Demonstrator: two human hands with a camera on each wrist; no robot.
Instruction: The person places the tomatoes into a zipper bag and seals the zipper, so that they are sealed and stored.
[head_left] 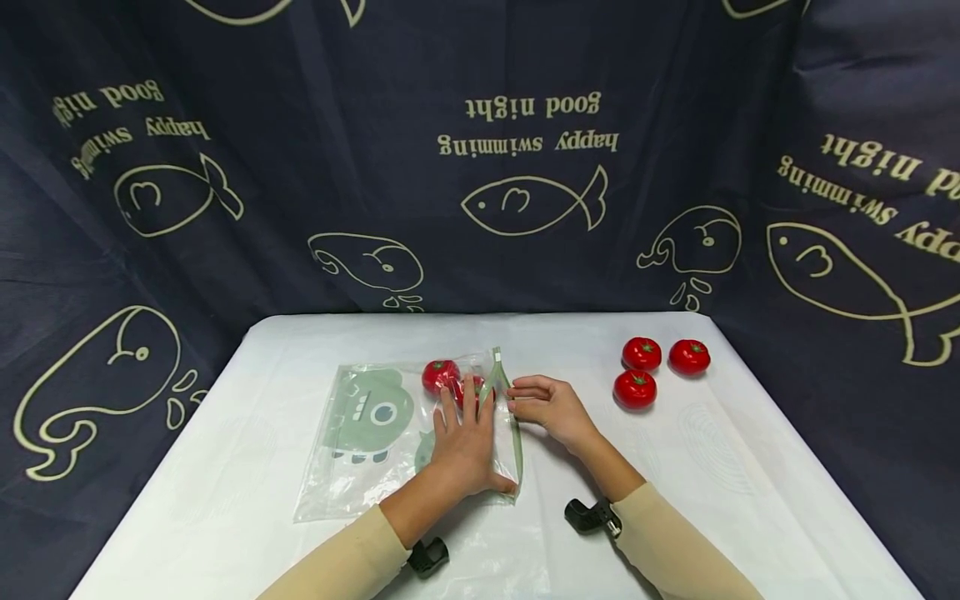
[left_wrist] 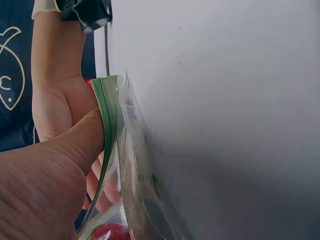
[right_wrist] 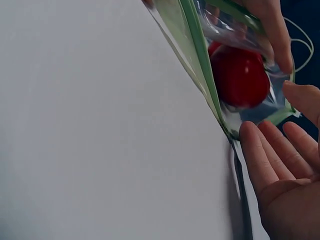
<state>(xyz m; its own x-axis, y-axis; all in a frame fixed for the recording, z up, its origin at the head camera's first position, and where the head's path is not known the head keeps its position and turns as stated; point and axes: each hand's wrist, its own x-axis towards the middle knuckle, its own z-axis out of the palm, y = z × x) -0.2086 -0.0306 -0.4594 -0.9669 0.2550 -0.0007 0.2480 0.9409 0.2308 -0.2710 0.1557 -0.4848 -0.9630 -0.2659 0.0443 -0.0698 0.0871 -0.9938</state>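
Observation:
A clear zip bag (head_left: 375, 475) with a green monster print and a green zip strip lies flat, its mouth facing right and gaping. Inside, near the mouth, are two red tomatoes (head_left: 440, 377); one tomato (right_wrist: 240, 75) shows large through the opening in the right wrist view. My left hand (head_left: 467, 450) rests on the bag with fingers spread straight, its thumb (left_wrist: 87, 140) against the green zip strip (left_wrist: 105, 112) at the near corner. Beside the mouth, my right hand (head_left: 551, 408) holds nothing; its loosely bent fingers (right_wrist: 260, 155) are right at the bag's edge.
To the right on the white table (head_left: 675, 517) sit three more tomatoes, one nearest (head_left: 635, 390), one behind it (head_left: 642, 354) and one farther right (head_left: 689, 357). A dark curtain (head_left: 375, 150) with fish drawings hangs behind the table.

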